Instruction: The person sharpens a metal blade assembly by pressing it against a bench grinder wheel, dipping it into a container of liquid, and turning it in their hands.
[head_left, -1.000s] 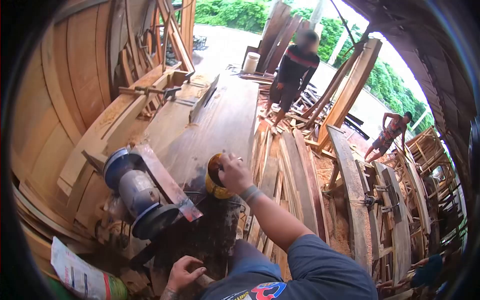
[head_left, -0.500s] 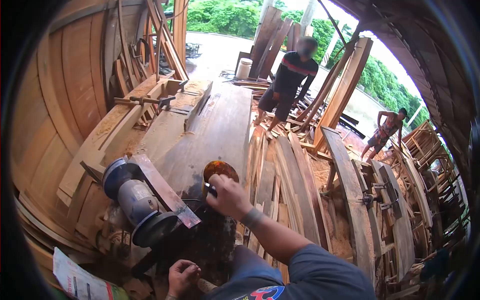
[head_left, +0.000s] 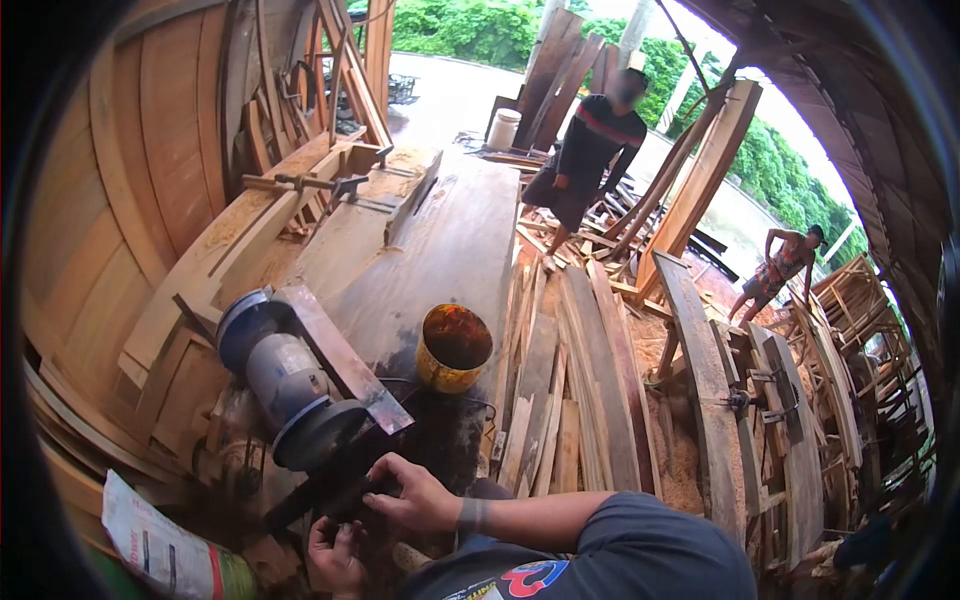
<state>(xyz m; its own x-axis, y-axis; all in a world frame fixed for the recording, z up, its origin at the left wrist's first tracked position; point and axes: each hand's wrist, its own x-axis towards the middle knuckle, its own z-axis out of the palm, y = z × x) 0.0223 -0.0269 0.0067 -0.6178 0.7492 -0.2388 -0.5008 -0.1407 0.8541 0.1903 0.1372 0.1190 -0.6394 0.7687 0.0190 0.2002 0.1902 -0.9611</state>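
My right hand (head_left: 412,496) is in front of my body, fingers bent and thumb pressed in. Close beside it, lower and to the left, my left hand (head_left: 337,556) has its fingers curled. Whatever lies in either hand is too small and dark to make out. Just beyond them stands a bench grinder (head_left: 286,370) with a wheel at each end. A reddish, worn wooden strip (head_left: 345,360) lies alongside its right side. To the right of that, a rusty yellow tin (head_left: 453,362) stands upright on the bench, its inside stained orange.
A wide plank (head_left: 440,235) stretches away with clamps (head_left: 305,184) to its left. Lumber (head_left: 590,370) is stacked on the right. A printed sack (head_left: 165,545) is at lower left. One person (head_left: 590,150) stands ahead, another person (head_left: 783,270) farther right.
My right hand has come back from the tin toward my body, beside my left hand. My left hand has shifted slightly left. The tin is now fully in sight.
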